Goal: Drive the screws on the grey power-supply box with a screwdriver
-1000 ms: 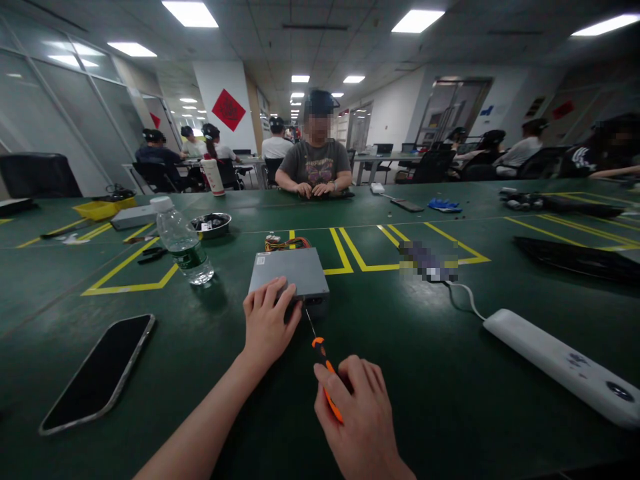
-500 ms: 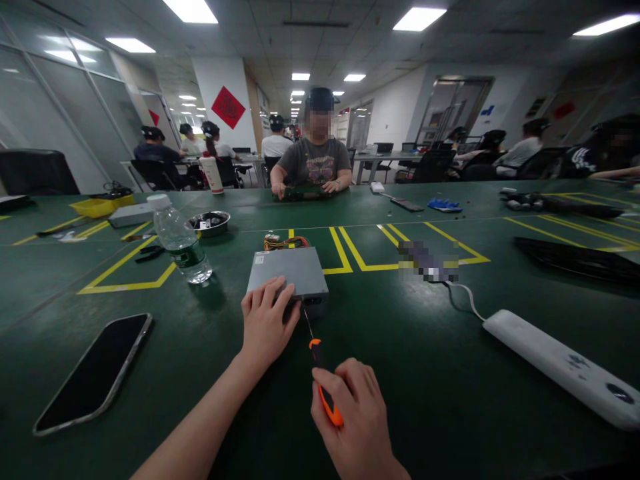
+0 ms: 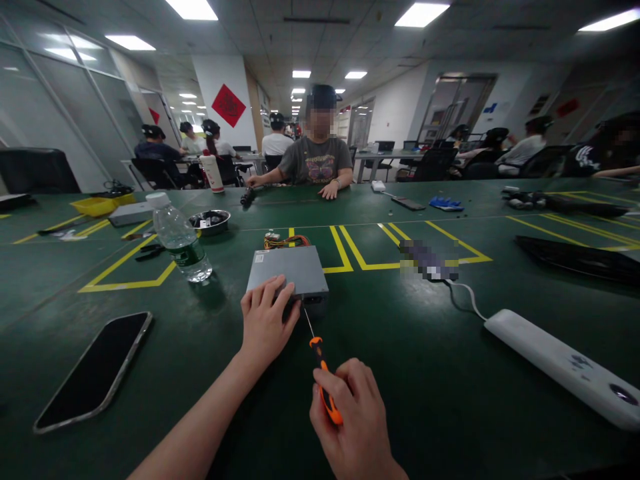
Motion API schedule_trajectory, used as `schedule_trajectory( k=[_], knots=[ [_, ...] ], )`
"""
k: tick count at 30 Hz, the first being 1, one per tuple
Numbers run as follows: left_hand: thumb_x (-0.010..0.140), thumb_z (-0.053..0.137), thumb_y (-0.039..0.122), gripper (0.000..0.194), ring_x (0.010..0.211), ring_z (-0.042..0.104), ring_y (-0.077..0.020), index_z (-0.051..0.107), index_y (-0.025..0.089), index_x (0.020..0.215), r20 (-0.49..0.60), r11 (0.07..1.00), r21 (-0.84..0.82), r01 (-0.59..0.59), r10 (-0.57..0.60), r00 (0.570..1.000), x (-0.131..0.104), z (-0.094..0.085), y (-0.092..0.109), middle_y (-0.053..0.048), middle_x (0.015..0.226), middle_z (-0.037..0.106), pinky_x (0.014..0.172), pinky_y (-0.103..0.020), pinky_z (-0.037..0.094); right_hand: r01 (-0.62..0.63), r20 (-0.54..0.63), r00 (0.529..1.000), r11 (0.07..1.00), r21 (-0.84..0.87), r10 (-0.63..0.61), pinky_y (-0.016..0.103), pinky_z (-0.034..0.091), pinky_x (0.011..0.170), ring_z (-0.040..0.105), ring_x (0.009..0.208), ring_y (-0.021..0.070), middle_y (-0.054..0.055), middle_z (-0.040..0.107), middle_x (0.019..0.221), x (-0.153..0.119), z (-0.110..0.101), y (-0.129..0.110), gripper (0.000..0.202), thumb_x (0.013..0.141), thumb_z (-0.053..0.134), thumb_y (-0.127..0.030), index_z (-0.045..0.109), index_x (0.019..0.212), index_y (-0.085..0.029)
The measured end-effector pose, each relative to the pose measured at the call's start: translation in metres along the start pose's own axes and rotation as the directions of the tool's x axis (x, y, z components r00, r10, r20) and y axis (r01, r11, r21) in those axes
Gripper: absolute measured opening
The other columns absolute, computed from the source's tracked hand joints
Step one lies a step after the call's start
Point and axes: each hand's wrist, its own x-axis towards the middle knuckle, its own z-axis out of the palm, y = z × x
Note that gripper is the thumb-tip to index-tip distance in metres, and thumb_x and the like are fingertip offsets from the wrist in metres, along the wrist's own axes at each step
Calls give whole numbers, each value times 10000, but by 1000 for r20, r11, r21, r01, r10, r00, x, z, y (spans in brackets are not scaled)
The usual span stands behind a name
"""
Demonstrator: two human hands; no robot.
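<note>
A grey metal computer power supply [image 3: 293,263] lies on the green table in front of me, its bundle of coloured wires [image 3: 287,242] at the far side. My left hand [image 3: 267,317] grips its near left part, fingers over the top and thumb at the front edge. My right hand [image 3: 353,407] is closed round the orange and black handle of a screwdriver [image 3: 320,353]. The screwdriver's thin shaft points up to the near face of the power supply, left of the socket. Whether its tip sits in a screw is too small to tell.
Left of the power supply stands a water bottle [image 3: 183,240], with a metal bowl [image 3: 210,222] behind it. A phone [image 3: 95,370] lies near left. On the right are a white power bank-like device [image 3: 560,367] with a cable and a blurred-out object [image 3: 427,259]. A co-worker [image 3: 320,157] sits opposite.
My hands, the screwdriver and the power supply stay almost in place. Across the table, the co-worker's arm has swung to the left with a dark object, away from in front of their body.
</note>
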Motion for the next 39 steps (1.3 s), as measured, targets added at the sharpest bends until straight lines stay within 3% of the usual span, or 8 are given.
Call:
schedule_trajectory(
  k=[5,7,14,21,23,28,35,39],
  knots=[
    [827,502,311,276,1107,473,-254,556,242,1088,-10,1000,4,-4,4,1000,0,0,0,-66,1196,567,889,-421,303,-148,33,989,987,55,146,258,456,535,560,621,140,42,589,790,-4,1,2,255,902,378,-355,479,1046,-171],
    [827,503,309,275,1104,474,-255,557,243,1088,-10,1000,-1,-4,4,1000,0,0,0,-67,1194,569,888,-422,303,-174,38,984,982,67,172,245,464,532,569,604,129,43,602,798,-6,1,3,263,909,378,-355,452,1068,-158],
    [822,509,309,283,1112,468,-257,555,245,1094,-4,1000,-6,4,-4,1000,0,1,-1,-67,1196,568,892,-425,302,4,20,1000,1000,11,-4,246,417,506,507,568,122,7,501,678,-2,1,0,138,842,434,-170,530,939,-196],
    [828,501,321,279,1112,465,-251,555,238,1089,6,1000,13,2,-2,1000,0,-1,-1,-65,1199,562,887,-413,305,-134,20,991,989,57,133,234,462,515,564,598,123,44,583,772,-4,0,3,278,916,371,-358,477,1057,-143],
    [829,499,321,278,1114,463,-252,556,237,1088,8,1000,14,0,0,1000,0,-1,-1,-66,1196,564,886,-412,307,-136,12,991,988,66,136,225,458,508,560,583,115,43,584,765,-6,2,4,253,916,378,-326,470,1055,-135],
    [831,497,325,286,1116,462,-251,549,241,1099,18,1000,9,3,-3,1000,0,0,-1,-62,1210,554,888,-414,307,30,-4,1000,999,-17,-30,270,426,520,508,568,131,10,502,674,-3,3,2,132,848,438,-168,523,948,-186],
    [832,495,321,280,1113,462,-257,551,240,1095,18,1000,6,11,-11,1000,0,-1,-2,-69,1214,553,884,-419,309,-113,32,993,993,42,111,255,473,555,568,662,143,60,586,820,-7,1,5,277,904,388,-330,468,1092,-144],
    [832,494,320,278,1115,464,-259,551,245,1093,8,1000,0,3,-3,1000,0,0,-1,-68,1204,559,883,-421,308,-73,3,997,996,48,73,247,467,560,557,629,128,39,579,764,-6,2,4,205,896,401,-263,491,1038,-145]
  ],
)
